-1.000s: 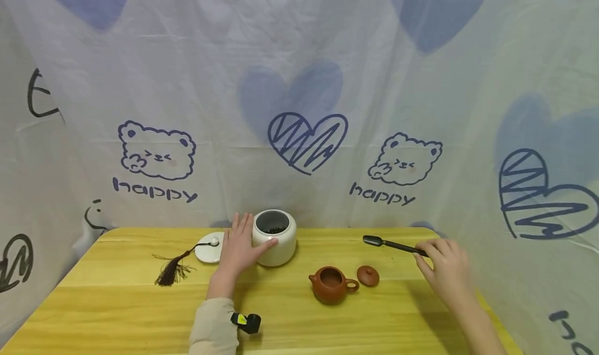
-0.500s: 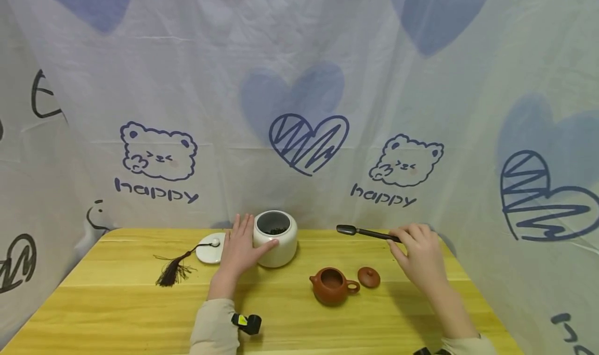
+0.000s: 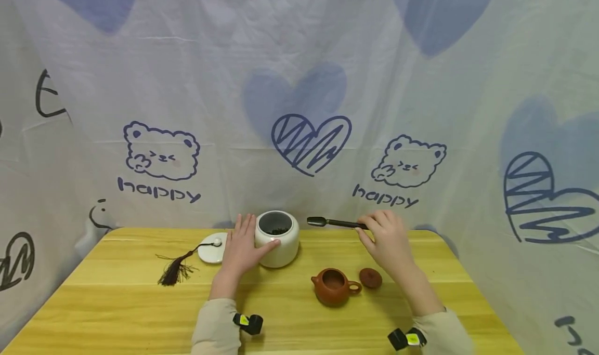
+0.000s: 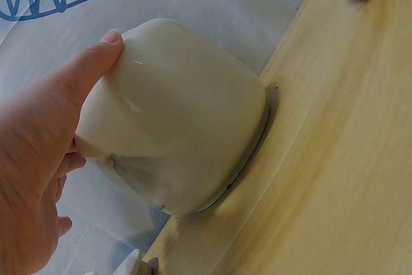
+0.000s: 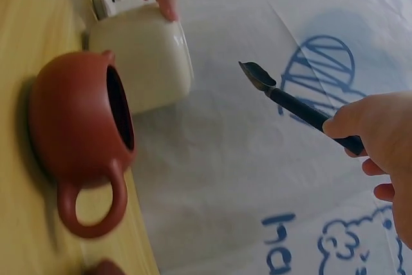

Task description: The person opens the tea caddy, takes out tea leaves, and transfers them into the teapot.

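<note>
A white ceramic tea jar [image 3: 285, 251] with dark loose leaves inside stands at the back of the table. My left hand [image 3: 243, 248] holds its left side, thumb across the front near the rim and fingers along the far side. In the right half of the head view, my right hand [image 3: 386, 238] pinches the end of a black tea scoop [image 3: 343, 223]. The scoop is held level in the air, its bowl pointing left, just right of the jar's mouth. In the right wrist view, the scoop's bowl [image 5: 259, 75] looks empty.
A reddish-brown clay teapot [image 3: 331, 291] stands lidless in front of the jar, its lid [image 3: 370, 278] lying to its right. Left of my left hand lies the jar's white lid [image 3: 209, 251] with a dark tassel [image 3: 175, 272]. A printed cloth [image 3: 224, 84] hangs behind the table.
My right hand has carried the tea scoop leftward and slightly up, from the table's right side to near the jar. The left hand keeps its place on the jar.
</note>
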The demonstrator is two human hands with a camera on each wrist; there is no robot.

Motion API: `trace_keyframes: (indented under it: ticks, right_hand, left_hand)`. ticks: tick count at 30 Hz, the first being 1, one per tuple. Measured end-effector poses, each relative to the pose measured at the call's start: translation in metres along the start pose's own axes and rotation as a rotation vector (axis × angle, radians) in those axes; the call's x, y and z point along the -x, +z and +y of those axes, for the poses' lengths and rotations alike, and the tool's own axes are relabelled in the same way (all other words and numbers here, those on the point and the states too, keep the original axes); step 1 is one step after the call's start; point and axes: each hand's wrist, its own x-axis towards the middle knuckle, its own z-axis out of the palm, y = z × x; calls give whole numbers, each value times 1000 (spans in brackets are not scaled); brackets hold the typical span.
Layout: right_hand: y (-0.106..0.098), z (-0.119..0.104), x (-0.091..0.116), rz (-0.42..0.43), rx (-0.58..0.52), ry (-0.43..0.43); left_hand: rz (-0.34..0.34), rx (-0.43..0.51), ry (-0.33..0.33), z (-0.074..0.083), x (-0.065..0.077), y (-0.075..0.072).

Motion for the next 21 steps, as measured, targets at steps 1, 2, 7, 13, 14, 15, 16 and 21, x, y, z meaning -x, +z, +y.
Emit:
trace_keyframes:
  ticks: [1,2,7,13,14,15,16,21]
  right_hand:
    - [2,-3,-3,-8,-2,-4]
    - [4,-7,-7,-14,-4,-9]
    - [16,-23,-21,-61,2,-37]
    - [38,-35,-33,-81,47,-77]
    - [41,-37,-35,-86,51,-80]
    - [44,-39,-36,-97,57,-81]
    - [47,-41,-38,-108,64,-80]
    - [59,-49,-44,-163,93,-79]
  left_hand:
    - [1,0,-1,0,0,0]
    - [-1,1,-3,0,0,-1]
    - [-2,7,0,2,1,-3]
    - [-3,5,-2,3,2,-3]
    - [-3,6,-2,3,2,-3]
    - [-4,5,-3,3,2,-3]
    - [-5,3,-2,3,1,-3]
    - [-10,-2,-5,2,1,-3]
